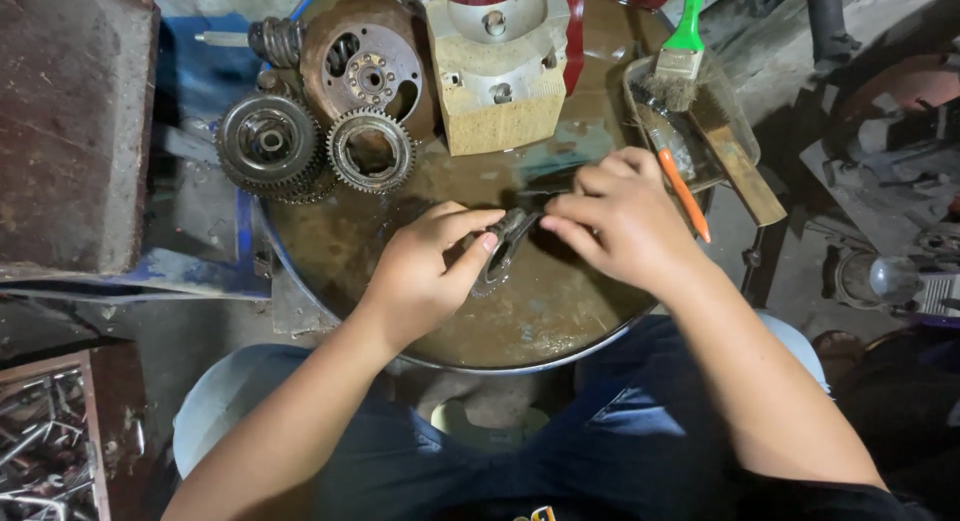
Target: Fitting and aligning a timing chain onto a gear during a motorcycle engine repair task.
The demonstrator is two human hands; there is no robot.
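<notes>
Below, fingers (470,243) on greasy metal ring (497,264).

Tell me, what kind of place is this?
Probably a small mechanical repair workshop. Oily steel gears lie on a greasy round drum top, a green-handled brush rests in a tray, and both hands hold a metal part.

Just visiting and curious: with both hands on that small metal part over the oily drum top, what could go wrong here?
The left hand and right hand pinch a small metal part above the wet, oily drum top; it could slip from greasy fingers. The gears sit near the rim and might get knocked off. Bare skin risks cuts.
</notes>
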